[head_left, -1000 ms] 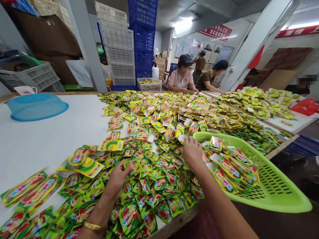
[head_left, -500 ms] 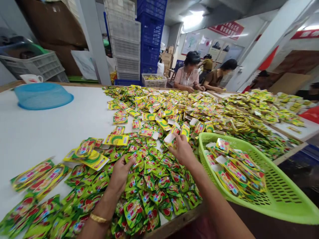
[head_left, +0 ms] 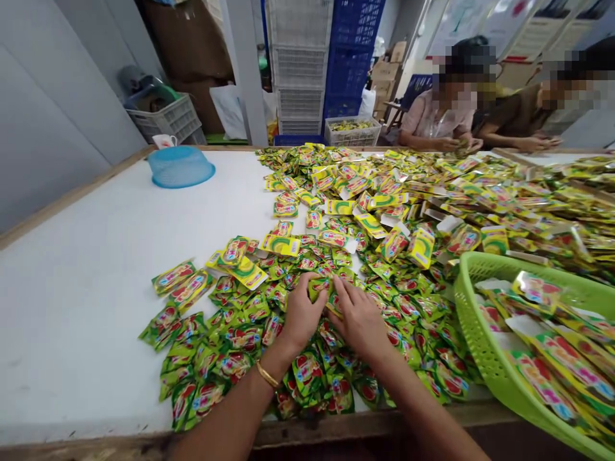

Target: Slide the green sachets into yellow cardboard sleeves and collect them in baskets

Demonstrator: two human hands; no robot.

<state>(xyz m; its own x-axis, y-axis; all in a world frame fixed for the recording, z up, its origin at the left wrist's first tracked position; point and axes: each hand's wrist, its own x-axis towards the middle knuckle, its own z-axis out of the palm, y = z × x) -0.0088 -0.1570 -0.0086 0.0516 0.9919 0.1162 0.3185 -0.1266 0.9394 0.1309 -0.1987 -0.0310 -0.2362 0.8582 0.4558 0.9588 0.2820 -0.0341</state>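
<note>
My left hand (head_left: pixel 303 315) pinches a small green sachet (head_left: pixel 318 285) between thumb and fingers, just above the pile. Close beside it, my right hand (head_left: pixel 361 318) is closed on a small printed carton (head_left: pixel 334 305), mostly hidden behind its fingers; only a yellow and red strip shows. Under both hands spreads a heap of loose green sachets (head_left: pixel 307 371) with red printing. Flat yellow cartons, one of them a yellow carton (head_left: pixel 421 248) with a green print, lie just beyond the hands.
A light green plastic basket (head_left: pixel 468 333) with several filled-looking cartons stands at the right. A blue mesh cover (head_left: pixel 180 168) sits at the far left of the white table (head_left: pixel 86 307). Stacked crates (head_left: pixel 300 77) rise behind. Across the table two people work, one in a pink shirt (head_left: pixel 418 118).
My hands have come together; the right hand has drawn the carton in toward the left hand, which now has a sachet in its fingers. The camera view has turned left.
</note>
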